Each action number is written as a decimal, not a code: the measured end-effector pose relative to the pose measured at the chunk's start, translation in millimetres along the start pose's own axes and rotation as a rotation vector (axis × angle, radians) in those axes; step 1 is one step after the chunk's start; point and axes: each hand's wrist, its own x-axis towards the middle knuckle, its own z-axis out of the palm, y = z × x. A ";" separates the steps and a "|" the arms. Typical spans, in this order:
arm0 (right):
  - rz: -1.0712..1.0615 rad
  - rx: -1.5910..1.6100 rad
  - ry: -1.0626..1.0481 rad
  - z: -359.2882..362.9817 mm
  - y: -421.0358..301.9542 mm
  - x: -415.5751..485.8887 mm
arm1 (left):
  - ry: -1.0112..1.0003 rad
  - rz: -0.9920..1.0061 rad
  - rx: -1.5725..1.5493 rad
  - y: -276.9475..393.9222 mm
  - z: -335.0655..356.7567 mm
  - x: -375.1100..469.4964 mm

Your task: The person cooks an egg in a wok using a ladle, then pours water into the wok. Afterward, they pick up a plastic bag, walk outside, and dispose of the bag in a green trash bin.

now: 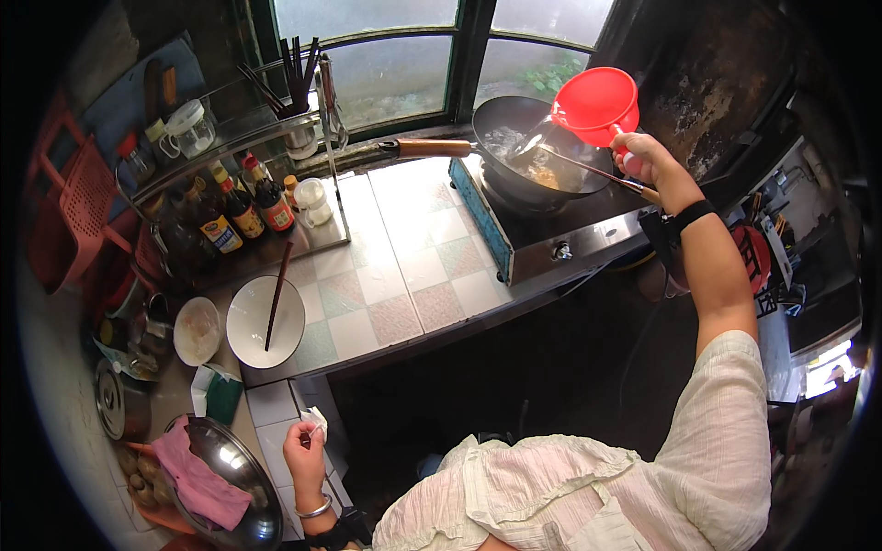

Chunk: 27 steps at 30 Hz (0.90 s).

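Note:
My right hand [646, 156] grips the handle of a red plastic water ladle [594, 103], tilted over a dark wok [508, 109]. Clear water [532, 143] runs from its lip into the wok. Splashing liquid and something yellowish-brown [546, 178] show inside the wok. A spatula or ladle with a metal shaft [586, 166] leans across the wok's rim, its wooden end just below my right hand. Low at the left, my left hand [304, 448] pinches a crumpled white tissue [315, 419] near the edge of the white-tiled ledge.
The wok sits on a gas stove [529, 258], its wooden handle [435, 148] pointing left. A white bowl with a chopstick [265, 324], a smaller bowl [198, 332] and a metal lid under a pink cloth [200, 475] stand left. Sauce bottles [272, 200] fill a metal rack [339, 237].

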 end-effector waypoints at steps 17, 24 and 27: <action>0.277 0.735 -0.439 -20.7 -7.7 -10.9 | 0.010 0.152 0.134 10.7 13.5 19.9; 0.187 0.664 -0.546 -67.3 -10.3 -65.2 | 0.016 0.456 0.554 -17.1 114.5 153.2; 0.149 0.611 -0.521 -87.0 -7.3 -86.1 | 0.006 0.438 0.685 -51.8 165.5 209.9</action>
